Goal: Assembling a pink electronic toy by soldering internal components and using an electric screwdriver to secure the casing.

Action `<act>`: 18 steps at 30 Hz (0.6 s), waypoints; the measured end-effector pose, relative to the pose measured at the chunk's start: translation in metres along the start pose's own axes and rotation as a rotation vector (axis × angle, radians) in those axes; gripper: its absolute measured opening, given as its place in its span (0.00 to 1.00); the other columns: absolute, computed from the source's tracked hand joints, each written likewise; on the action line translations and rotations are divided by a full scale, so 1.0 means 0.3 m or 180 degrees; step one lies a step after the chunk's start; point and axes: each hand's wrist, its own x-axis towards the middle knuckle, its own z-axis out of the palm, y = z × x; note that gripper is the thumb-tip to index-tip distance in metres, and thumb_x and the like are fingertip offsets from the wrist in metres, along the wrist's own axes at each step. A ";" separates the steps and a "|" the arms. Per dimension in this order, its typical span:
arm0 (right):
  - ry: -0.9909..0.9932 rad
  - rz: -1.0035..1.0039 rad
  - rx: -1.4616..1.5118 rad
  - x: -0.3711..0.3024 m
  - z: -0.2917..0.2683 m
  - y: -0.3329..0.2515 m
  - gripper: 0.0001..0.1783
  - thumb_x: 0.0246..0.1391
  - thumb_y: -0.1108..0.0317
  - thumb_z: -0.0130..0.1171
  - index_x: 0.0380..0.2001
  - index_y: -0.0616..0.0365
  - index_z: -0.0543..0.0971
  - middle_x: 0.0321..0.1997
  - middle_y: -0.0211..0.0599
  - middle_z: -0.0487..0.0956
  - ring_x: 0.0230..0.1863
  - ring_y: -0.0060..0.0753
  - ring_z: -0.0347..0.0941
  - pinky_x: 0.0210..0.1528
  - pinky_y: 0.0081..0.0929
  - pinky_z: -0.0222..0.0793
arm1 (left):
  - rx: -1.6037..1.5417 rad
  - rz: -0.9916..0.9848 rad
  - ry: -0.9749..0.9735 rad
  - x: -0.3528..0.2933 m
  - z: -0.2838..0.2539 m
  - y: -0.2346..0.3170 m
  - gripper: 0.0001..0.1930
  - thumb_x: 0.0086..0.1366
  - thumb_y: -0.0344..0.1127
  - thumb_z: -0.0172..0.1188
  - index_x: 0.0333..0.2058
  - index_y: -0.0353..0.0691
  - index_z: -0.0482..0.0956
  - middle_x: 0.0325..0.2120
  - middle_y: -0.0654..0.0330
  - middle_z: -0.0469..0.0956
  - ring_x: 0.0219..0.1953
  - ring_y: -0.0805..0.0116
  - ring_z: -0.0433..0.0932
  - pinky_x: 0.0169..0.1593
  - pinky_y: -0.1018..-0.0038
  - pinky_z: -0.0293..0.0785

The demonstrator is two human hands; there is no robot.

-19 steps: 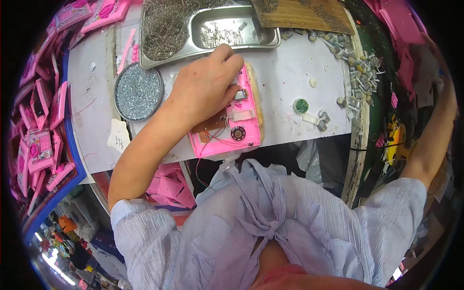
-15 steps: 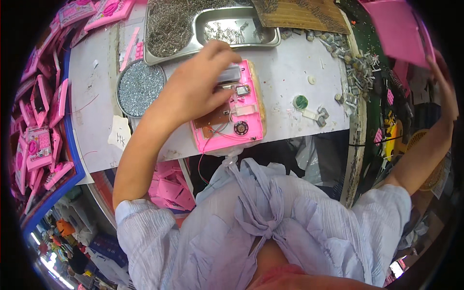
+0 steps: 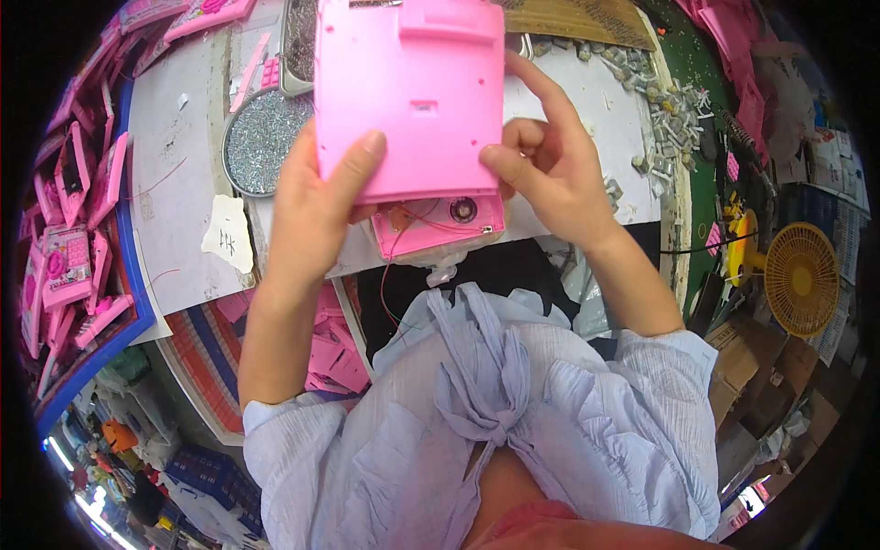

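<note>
Between both hands I hold a pink plastic back cover (image 3: 417, 119), raised over the bench. My left hand (image 3: 321, 188) grips its left edge with the thumb across the face. At the right edge my right hand (image 3: 550, 151) pinches it between thumb and fingers. Beneath the cover sits a pink toy housing (image 3: 431, 240), partly hidden. Its lower end shows a round black speaker (image 3: 463, 210) and thin red wires. One wire trails off the bench edge. The housing rests on a plastic-wrapped pad (image 3: 442, 272).
A round dish of small screws (image 3: 266, 142) stands left of my left hand. Small metal parts (image 3: 665, 128) lie scattered at the right, near a cardboard sheet (image 3: 577, 20). Pink toy housings (image 3: 69, 266) fill a blue-edged bin at far left. A yellow fan (image 3: 800, 278) stands at right.
My right hand has come in from the far right with the pink cover, over the housing. My left hand has left the housing and now holds the cover's left edge.
</note>
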 end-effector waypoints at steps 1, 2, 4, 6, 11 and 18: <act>0.0035 -0.0070 -0.0112 -0.025 0.020 0.014 0.41 0.62 0.72 0.63 0.73 0.59 0.55 0.26 0.29 0.77 0.27 0.17 0.71 0.32 0.16 0.66 | 0.0164 0.0558 0.0177 -0.009 0.012 -0.054 0.27 0.70 0.40 0.63 0.62 0.32 0.68 0.39 0.61 0.82 0.33 0.72 0.81 0.36 0.76 0.78; 0.0130 -0.0006 -0.0307 -0.051 0.019 0.036 0.40 0.61 0.73 0.62 0.73 0.60 0.56 0.21 0.26 0.74 0.23 0.17 0.66 0.30 0.18 0.64 | 0.0335 0.1115 0.0350 -0.012 0.040 -0.121 0.30 0.69 0.40 0.64 0.63 0.31 0.66 0.37 0.60 0.82 0.33 0.71 0.82 0.36 0.75 0.78; 0.0187 0.0156 -0.0690 -0.109 -0.006 0.071 0.39 0.61 0.73 0.61 0.72 0.61 0.57 0.20 0.27 0.73 0.23 0.17 0.66 0.29 0.19 0.64 | 0.1153 0.1381 0.0352 -0.019 0.058 -0.144 0.34 0.65 0.40 0.67 0.65 0.31 0.64 0.35 0.58 0.82 0.34 0.67 0.84 0.37 0.73 0.78; 0.0208 0.0110 -0.1161 -0.143 -0.008 0.109 0.36 0.63 0.71 0.60 0.71 0.61 0.59 0.19 0.32 0.73 0.21 0.24 0.69 0.28 0.25 0.65 | 0.2466 0.0805 0.0073 -0.052 0.030 -0.106 0.39 0.62 0.40 0.70 0.66 0.32 0.62 0.32 0.55 0.82 0.37 0.64 0.86 0.40 0.72 0.79; -0.0116 0.0053 -0.2015 -0.115 -0.012 0.118 0.30 0.64 0.64 0.58 0.67 0.55 0.65 0.21 0.41 0.76 0.23 0.45 0.76 0.28 0.36 0.68 | 0.2641 0.1660 0.0269 -0.008 -0.001 -0.198 0.40 0.58 0.42 0.71 0.65 0.33 0.65 0.28 0.53 0.80 0.27 0.64 0.81 0.34 0.71 0.76; -0.0275 0.0022 -0.1948 -0.092 -0.001 0.143 0.27 0.64 0.60 0.59 0.64 0.50 0.69 0.23 0.44 0.78 0.25 0.50 0.78 0.29 0.40 0.71 | 0.2047 0.1094 0.0344 -0.041 -0.007 -0.190 0.37 0.59 0.40 0.70 0.65 0.35 0.67 0.20 0.60 0.74 0.21 0.67 0.74 0.29 0.72 0.72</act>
